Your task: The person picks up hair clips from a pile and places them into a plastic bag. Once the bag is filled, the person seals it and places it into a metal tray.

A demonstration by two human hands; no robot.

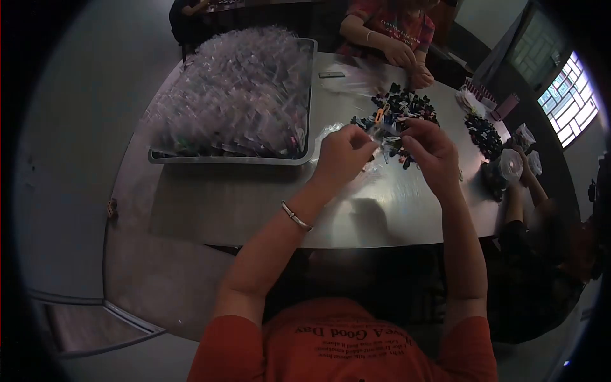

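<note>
My left hand point(349, 151) is closed in a pinch, with a small clear plastic bag point(384, 134) at its fingertips. Across from it, my right hand point(434, 151) has its thumb and fingers curled together at the other side of the bag; what they pinch is too small to make out. Both hands are over the near part of a pile of small dark hair clips point(420, 108), some with flower shapes. An orange clip point(380, 116) stands out just beyond my fingertips.
Left of my hands, a large grey tray point(235, 160) is heaped with clear plastic packets point(235, 89). The metal table point(407, 223) has a curved edge. One person point(394, 32) works opposite; another's hands point(525, 169) are at the right, by plastic containers point(510, 164) and a second dark pile point(484, 135).
</note>
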